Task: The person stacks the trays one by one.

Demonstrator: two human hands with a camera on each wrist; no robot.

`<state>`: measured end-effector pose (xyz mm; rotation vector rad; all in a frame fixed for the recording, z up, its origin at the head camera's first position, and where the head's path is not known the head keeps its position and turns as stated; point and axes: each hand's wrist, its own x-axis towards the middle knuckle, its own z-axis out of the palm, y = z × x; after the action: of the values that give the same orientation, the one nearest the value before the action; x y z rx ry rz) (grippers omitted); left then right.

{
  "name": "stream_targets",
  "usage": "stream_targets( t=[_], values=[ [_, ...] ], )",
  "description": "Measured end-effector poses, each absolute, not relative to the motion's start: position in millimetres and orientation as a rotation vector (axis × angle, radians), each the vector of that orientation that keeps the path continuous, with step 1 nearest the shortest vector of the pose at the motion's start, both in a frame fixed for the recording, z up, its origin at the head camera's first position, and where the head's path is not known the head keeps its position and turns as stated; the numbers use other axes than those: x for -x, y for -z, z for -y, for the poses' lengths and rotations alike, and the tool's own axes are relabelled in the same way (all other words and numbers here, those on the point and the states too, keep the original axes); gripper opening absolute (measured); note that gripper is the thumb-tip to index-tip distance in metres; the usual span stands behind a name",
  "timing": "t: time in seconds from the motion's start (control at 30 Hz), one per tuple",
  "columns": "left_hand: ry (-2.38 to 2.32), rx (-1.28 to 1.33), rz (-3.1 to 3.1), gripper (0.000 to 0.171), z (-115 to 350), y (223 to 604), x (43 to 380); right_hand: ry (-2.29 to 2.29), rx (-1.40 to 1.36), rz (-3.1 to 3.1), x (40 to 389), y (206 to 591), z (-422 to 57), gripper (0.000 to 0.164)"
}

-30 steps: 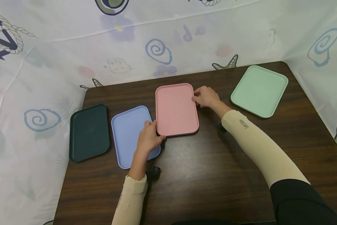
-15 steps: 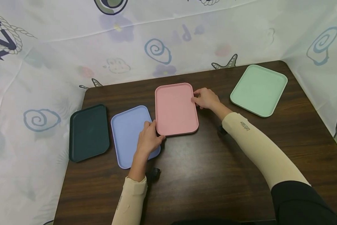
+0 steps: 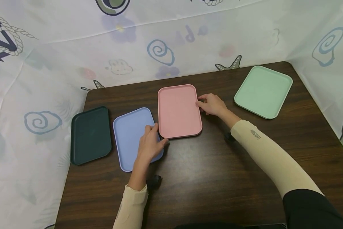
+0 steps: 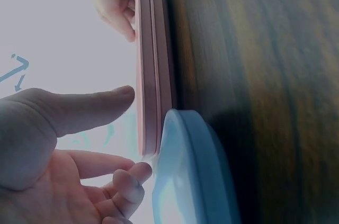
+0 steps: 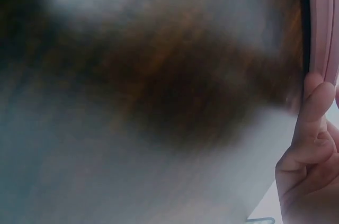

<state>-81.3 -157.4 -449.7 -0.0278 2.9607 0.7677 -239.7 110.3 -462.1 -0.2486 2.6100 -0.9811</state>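
Observation:
A pink tray (image 3: 179, 111) lies on the table between my two hands; in the left wrist view its side shows two stacked pink rims (image 4: 151, 65). My left hand (image 3: 149, 143) is over the blue tray (image 3: 128, 136), at the pink tray's near left corner. In the left wrist view the thumb stands off the rims, and the fingertips are close to the corner. At the pink tray's right edge, my right hand (image 3: 212, 104) has relaxed, bent fingers by the side. The right wrist view shows the fingers (image 5: 318, 102) touching or nearly touching the pink side.
A dark green tray (image 3: 91, 136) lies at the table's left, left of the blue one. Toward the far right corner lies a light green tray (image 3: 263, 92). A patterned white cloth (image 3: 165, 31) hangs behind the brown table (image 3: 205, 178).
My right hand has shifted slightly nearer and to the right along the pink tray's edge. The left thumb has spread a little and the left wrist has drawn back. The trays stay put.

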Motion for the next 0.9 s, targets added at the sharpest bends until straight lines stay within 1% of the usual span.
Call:
stream_targets(
  t=[0.13, 0.3, 0.47, 0.6, 0.73, 0.9],
  values=[
    [-0.801, 0.045, -2.984, 0.077, 164, 449, 72, 1.008, 0.21, -2.661, 233, 461, -113, 0.046],
    [-0.842, 0.104, -3.011, 0.075, 175, 448, 57, 1.074, 0.198, -2.742, 223, 457, -112, 0.036],
    [-0.879, 0.191, -3.034, 0.071, 193, 447, 38, 1.085, 0.324, -2.749, 206, 451, -98, 0.029],
    [-0.901, 0.282, -3.033, 0.068, 209, 449, 23, 1.064, 0.439, -2.691, 187, 445, -79, 0.027],
    [-0.897, 0.409, -3.071, 0.063, 226, 452, 9, 1.017, 0.549, -2.624, 162, 440, -57, 0.026],
    [-0.891, 0.612, -3.168, 0.053, 244, 458, -7, 0.98, 0.646, -2.546, 133, 439, -31, 0.022]
  ],
)
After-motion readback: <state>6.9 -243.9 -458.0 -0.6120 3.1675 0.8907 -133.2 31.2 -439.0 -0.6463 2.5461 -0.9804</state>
